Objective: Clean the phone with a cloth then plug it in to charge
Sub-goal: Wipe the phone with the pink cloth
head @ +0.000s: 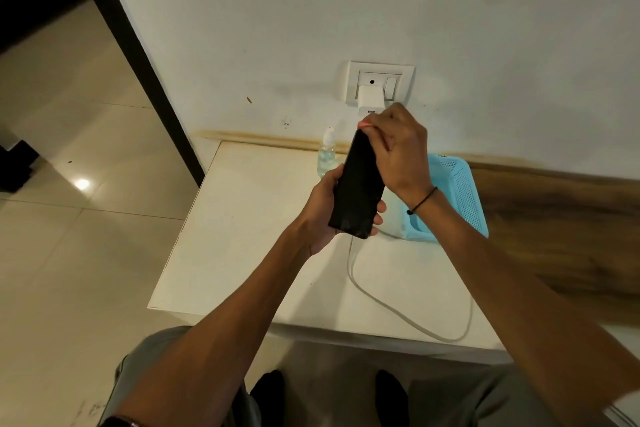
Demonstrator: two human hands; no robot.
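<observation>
The black phone (356, 185) is held upright above the white bedside table (242, 236), its long axis running from near-left up toward the far wall and leaning slightly right. The left hand (323, 215) grips its near end, palm behind the body and fingertips wrapped round the right edge. The right hand (398, 152) is at the far top end, fingers pinched together against that edge; something small and pale pink shows at the fingertips, but whether it is a cable plug or only a lit nail cannot be told.

The coming move turns on that top end. The white charger adapter (370, 101) sits in the wall socket (379, 81) just beyond and slightly above the right hand, so the phone's far end points almost straight at it. A white cable (381, 305) loops across the table near the front edge and runs up behind the phone. Both of its ends are hidden.

No cloth is clearly visible. A small spray bottle (327, 154) stands just left of the phone, and a light blue perforated basket (460, 198) lies to the right. In my judgement the plugging-in step is at hand, and the right hand is the nearer one for it.
</observation>
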